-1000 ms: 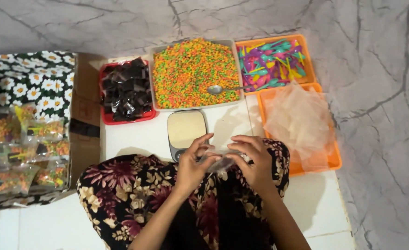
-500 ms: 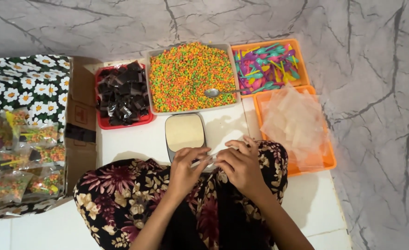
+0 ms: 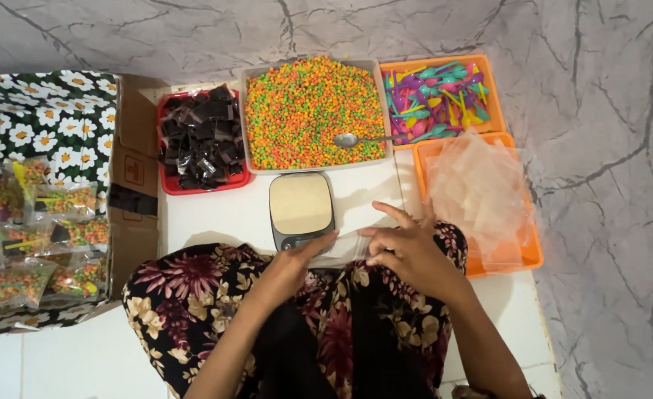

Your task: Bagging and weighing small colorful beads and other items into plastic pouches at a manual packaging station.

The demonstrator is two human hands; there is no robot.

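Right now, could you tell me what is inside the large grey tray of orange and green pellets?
The large grey tray holds a heap of orange, green and yellow pellets, with a metal spoon lying bowl-down at the right. The tray's bottom is covered by pellets.

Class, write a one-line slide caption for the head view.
Both hands finger a clear plastic bag beside a small scale, below a tray of colourful pellets.

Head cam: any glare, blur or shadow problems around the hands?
Head view: even, soft light, no harsh glare; left hand and right hand look sharp, no motion blur; the clear bag between them is hard to make out; faint shadow beside the scale.
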